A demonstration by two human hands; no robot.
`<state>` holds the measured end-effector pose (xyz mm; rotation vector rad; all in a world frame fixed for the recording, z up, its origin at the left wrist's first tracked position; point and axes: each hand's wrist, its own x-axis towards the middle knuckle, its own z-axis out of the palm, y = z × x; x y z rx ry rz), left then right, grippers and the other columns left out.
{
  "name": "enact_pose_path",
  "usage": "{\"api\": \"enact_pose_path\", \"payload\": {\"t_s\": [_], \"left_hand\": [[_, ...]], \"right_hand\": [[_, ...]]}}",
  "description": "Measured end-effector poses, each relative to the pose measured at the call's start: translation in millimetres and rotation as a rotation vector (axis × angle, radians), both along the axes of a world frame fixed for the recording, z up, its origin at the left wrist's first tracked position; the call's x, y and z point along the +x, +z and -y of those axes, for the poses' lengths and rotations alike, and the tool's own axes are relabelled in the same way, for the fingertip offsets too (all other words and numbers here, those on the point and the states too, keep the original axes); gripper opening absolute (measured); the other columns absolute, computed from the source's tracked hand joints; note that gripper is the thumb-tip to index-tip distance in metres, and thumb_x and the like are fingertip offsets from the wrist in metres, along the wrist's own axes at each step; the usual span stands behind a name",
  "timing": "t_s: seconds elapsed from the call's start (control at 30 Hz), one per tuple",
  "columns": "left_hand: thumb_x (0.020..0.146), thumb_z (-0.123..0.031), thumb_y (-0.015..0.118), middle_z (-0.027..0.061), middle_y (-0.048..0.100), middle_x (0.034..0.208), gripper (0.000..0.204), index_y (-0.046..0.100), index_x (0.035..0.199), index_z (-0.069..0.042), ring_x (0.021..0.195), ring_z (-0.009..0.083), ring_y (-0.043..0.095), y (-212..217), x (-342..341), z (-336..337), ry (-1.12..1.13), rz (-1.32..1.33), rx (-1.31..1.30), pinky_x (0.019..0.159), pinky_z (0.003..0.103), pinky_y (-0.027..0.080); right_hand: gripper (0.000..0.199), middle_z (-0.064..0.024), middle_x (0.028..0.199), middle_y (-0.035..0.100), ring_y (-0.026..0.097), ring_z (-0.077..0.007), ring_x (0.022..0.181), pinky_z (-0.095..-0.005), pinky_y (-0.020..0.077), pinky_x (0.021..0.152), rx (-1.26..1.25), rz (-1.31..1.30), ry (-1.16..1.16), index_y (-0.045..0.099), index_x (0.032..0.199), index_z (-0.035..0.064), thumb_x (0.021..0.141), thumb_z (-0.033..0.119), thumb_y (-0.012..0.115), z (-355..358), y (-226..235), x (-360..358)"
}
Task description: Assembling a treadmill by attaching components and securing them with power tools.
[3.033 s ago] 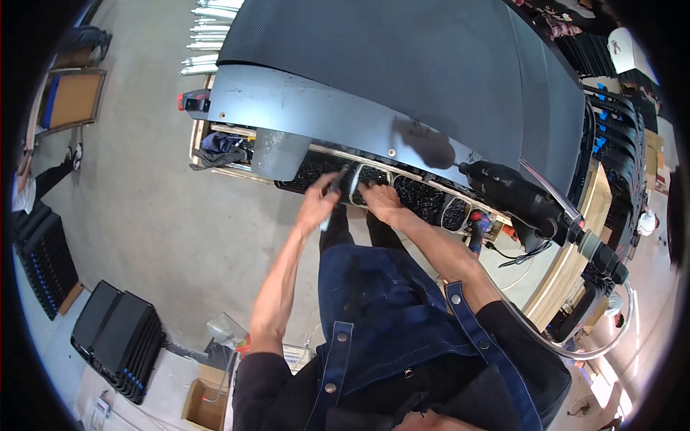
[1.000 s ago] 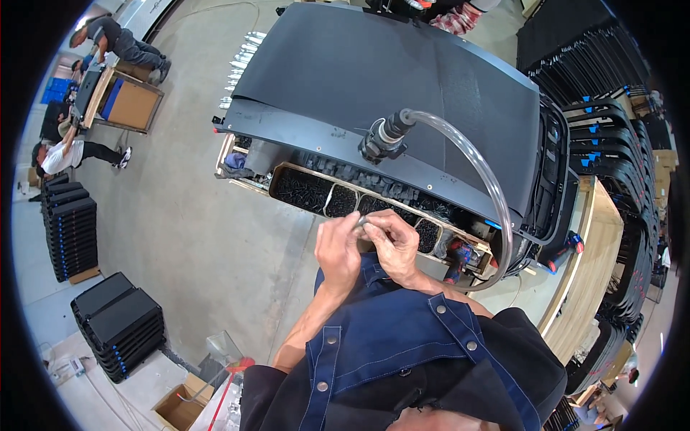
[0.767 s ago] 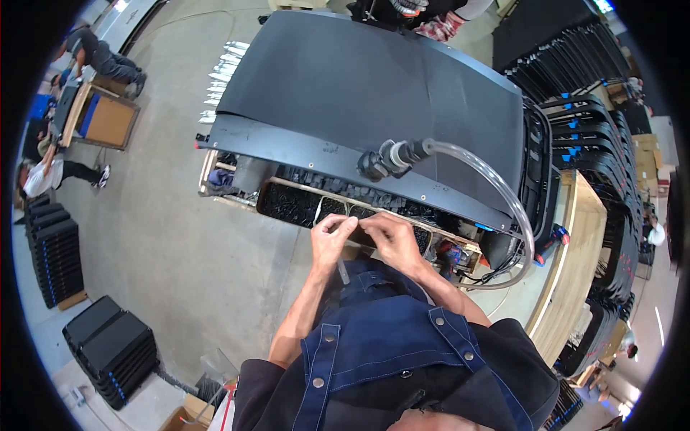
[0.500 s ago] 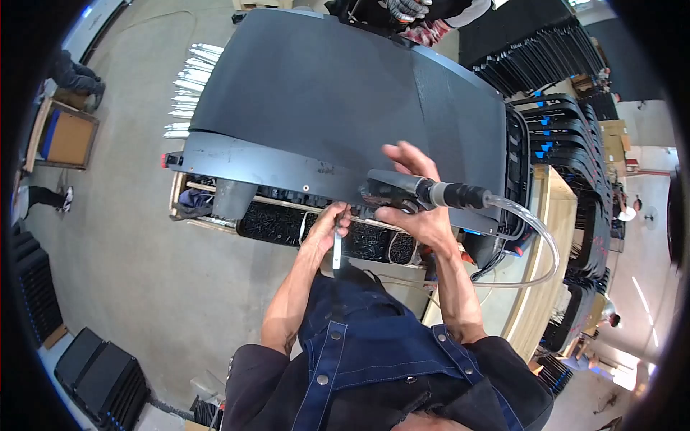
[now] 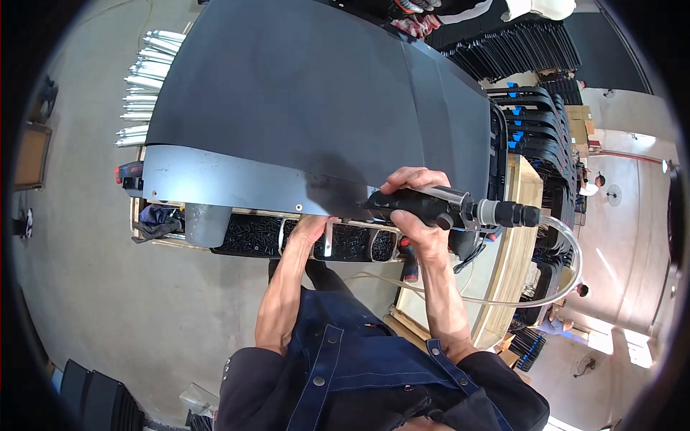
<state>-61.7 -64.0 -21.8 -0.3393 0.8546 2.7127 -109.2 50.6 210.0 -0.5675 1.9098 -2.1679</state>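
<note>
Over the black panel (image 5: 323,93) edge, right hand (image 5: 417,215) grips the pneumatic driver (image 5: 445,208) lying sideways, nose leftward; left hand (image 5: 310,228) pinches a screw.

Right hand (image 5: 420,215) newly gripping air tool (image 5: 445,208)

Matt blk panel (image 5: 323,93), clear plastic hose (image 5: 553,280).

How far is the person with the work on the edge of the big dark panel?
Done: one screw head already shows in the panel's grey edge strip. In hand: the right hand grips an air screwdriver against that edge, while the left hand holds a small metal piece beneath it. Left: the tray of black screws looks full; further fixing points cannot be seen.
</note>
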Motion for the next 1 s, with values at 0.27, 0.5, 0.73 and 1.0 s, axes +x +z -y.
{"api": "enact_pose_path", "payload": {"t_s": [0.27,0.5,0.73,1.0], "left_hand": [[0.092,-0.024,0.077,0.0045,0.06,0.13,0.055,0.054,0.139,-0.009,0.119,0.0161,0.058,-33,11,-34,0.178,0.149,0.148,0.102,0.037,0.049],[0.086,-0.019,0.083,0.0041,0.059,0.132,0.066,0.051,0.142,-0.008,0.121,0.0163,0.057,-28,17,-46,0.33,0.088,0.106,0.106,0.037,0.048],[0.088,-0.011,0.079,0.0085,0.06,0.131,0.062,0.049,0.141,-0.004,0.118,0.0189,0.059,-32,19,-42,0.273,0.15,0.14,0.101,0.036,0.051],[0.098,-0.011,0.063,0.0054,0.065,0.079,0.008,0.065,0.099,-0.003,0.066,0.0147,0.063,-30,40,-25,0.052,0.113,-0.193,0.062,0.032,0.054]], "right_hand": [[0.039,-0.0163,0.11,0.064,0.065,-0.0297,0.109,-0.0465,0.0584,0.091,0.031,-0.107,0.113,0.054,0.112,0.0052,0.08,-0.005,0.074,5,-9,-6],[0.038,-0.0167,0.111,0.065,0.065,-0.0276,0.107,-0.0448,0.058,0.092,0.072,-0.136,0.115,0.053,0.112,0.0066,0.082,-0.001,0.077,2,-14,-7],[0.053,-0.018,0.124,0.062,0.064,-0.0318,0.116,-0.0488,0.0523,0.1,0.125,-0.089,0.069,0.052,0.122,0.0089,0.08,0.006,0.083,-4,-11,4],[0.059,-0.0181,0.129,0.056,0.066,-0.0304,0.108,-0.0434,0.0538,0.098,0.168,-0.111,-0.195,0.051,0.131,0.0024,0.081,0.015,0.079,6,-2,-5]]}}
